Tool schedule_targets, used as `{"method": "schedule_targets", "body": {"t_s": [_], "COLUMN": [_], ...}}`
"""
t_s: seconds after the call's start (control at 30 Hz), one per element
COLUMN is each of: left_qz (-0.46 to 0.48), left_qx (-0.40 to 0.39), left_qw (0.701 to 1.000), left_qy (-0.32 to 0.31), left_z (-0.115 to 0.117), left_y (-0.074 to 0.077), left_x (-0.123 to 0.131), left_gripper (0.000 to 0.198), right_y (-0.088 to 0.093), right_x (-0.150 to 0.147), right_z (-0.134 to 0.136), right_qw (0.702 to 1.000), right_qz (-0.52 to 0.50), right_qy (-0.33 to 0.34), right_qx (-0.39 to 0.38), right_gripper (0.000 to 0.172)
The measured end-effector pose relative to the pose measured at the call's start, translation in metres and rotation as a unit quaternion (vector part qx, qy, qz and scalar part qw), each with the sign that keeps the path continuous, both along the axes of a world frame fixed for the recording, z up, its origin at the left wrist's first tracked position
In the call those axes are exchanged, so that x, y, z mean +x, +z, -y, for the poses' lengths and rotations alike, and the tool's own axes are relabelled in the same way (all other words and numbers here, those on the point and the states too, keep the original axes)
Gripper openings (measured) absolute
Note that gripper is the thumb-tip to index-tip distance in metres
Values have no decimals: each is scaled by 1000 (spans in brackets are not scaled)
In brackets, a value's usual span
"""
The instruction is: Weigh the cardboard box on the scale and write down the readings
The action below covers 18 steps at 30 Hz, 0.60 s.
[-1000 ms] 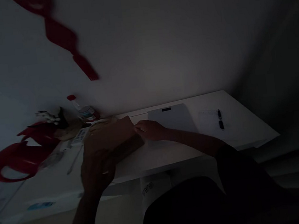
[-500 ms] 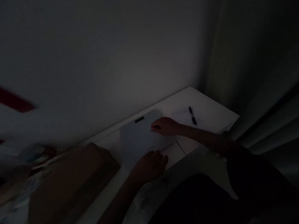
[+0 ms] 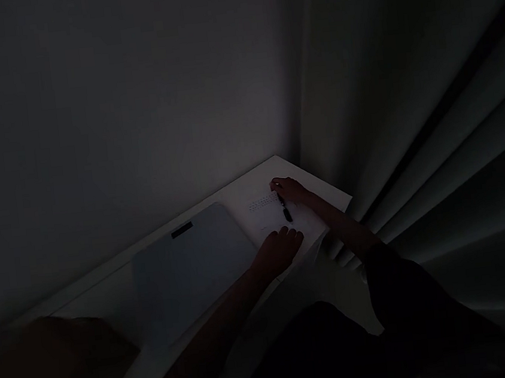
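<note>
My right hand (image 3: 291, 190) is over the far side of a white printed sheet (image 3: 262, 217) on the table. Its bent fingers close at the upper end of a slim black pen (image 3: 287, 214), whose thicker lower end lies on the paper. The dim light hides the exact grip. Close to the sheet's near edge is my left hand (image 3: 279, 251), palm down with loosely bent fingers somewhat apart and nothing visible in them. Left of the sheet lies a flat blue-grey panel (image 3: 189, 274) with rounded corners and a small dark rectangle near its far edge.
The narrow white table (image 3: 320, 189) runs along a pale wall (image 3: 158, 114). A brown box-like shape (image 3: 59, 365) sits at the lower left. Folds of a curtain (image 3: 424, 195) hang beyond the table's right end. The whole room is very dim.
My view has swung right, so the panel and box appear further left. My right hand has moved from above the panel to the pen; my left hand has shifted right toward the sheet.
</note>
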<state>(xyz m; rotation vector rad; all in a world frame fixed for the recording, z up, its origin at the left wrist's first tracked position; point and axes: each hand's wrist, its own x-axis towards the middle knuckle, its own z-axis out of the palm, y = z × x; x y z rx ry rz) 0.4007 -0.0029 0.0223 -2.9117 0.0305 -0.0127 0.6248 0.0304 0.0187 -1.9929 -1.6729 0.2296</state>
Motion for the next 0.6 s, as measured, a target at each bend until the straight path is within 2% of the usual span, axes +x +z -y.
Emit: {"method": "schedule_targets", "body": {"t_s": [0.13,0.27,0.5,0.6], "left_qz": [21,29,19,15], "left_qx": [-30,-51,-78,-89], "left_qw": [998,995,992,990], "left_qy": [48,76,92,105], "left_z": [1,0,-1,-4], "left_y": [-5,-7,-11,-14], "left_x": [29,41,48,51], "left_gripper": [30,32,34,36], "right_y": [-14,-19,8,14], "right_x": [8,9,12,19], "right_z": [0,-2,9,10], "right_qw": [999,996,991,988], "right_qz": [29,76,112,139], "right_qy": [10,25,69,67], "right_qx": [-35,-48,-15,-28], "right_gripper": [41,35,27,36]}}
